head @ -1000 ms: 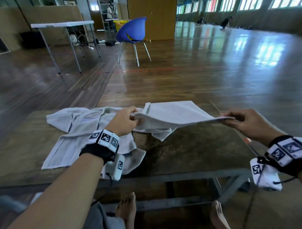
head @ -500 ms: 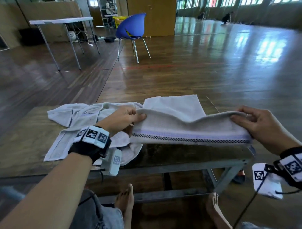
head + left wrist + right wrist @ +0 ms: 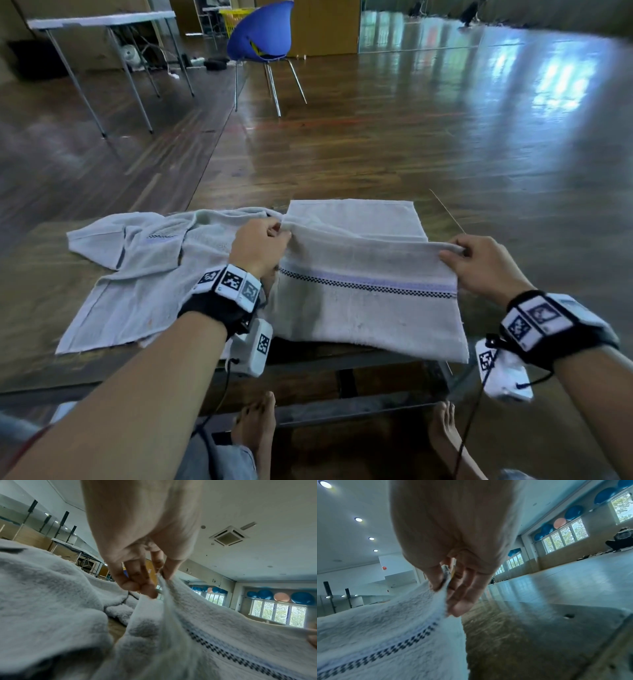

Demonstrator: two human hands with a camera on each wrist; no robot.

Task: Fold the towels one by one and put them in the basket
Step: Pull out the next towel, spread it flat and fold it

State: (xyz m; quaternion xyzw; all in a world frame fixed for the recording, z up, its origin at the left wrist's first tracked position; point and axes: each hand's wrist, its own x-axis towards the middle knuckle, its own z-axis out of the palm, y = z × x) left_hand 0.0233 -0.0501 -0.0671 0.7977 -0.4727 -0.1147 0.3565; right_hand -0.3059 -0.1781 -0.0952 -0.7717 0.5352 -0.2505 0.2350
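Observation:
A pale grey towel [image 3: 366, 308] with a checkered and lilac stripe lies doubled over on the right half of the wooden table [image 3: 30, 274]. My left hand [image 3: 263, 245] pinches its raised fold at the left end, and my right hand [image 3: 476, 258] pinches the same fold at the right end. The near flap hangs down over the table's front edge. In the left wrist view the towel [image 3: 197, 635] is pinched between thumb and fingers [image 3: 147, 588]. The right wrist view shows that towel [image 3: 388, 635] pinched the same way. A second towel [image 3: 144, 274] lies crumpled to the left. No basket near the table is in view.
Bare feet [image 3: 255, 425] rest under the table's metal frame [image 3: 342, 407]. A blue chair [image 3: 262, 34] and a white folding table [image 3: 102, 20] stand far back on the wooden floor. A yellow crate [image 3: 229, 19] sits behind the chair.
Both hands have drawn the towel's pinched fold toward me and lowered it. The near flap now drapes over the table's front edge, with the striped side showing.

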